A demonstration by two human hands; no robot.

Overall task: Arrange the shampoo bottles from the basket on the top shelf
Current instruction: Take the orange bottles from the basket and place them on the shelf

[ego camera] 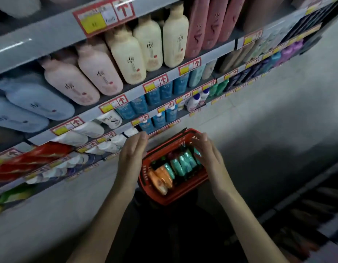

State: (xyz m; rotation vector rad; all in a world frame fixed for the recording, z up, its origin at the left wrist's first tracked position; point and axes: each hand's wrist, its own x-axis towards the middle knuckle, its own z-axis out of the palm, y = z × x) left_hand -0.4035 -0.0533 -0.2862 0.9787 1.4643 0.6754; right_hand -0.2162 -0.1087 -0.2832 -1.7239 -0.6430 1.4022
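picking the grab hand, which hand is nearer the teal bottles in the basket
Right. The right hand is over the teal bottles, fingers open; the left hand is by the left rim of the basket, beside them.

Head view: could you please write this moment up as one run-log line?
phase: pre-pick | left hand: open, over basket rim | right hand: open, over teal bottles | orange bottles: in basket | held: nothing

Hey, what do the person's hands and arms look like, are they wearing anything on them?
Nothing worn that shows. The left hand and the right hand have no gloves, and no ring or watch can be made out. Both forearms are uncovered, no sleeve in view. Blur could hide a thin ring.
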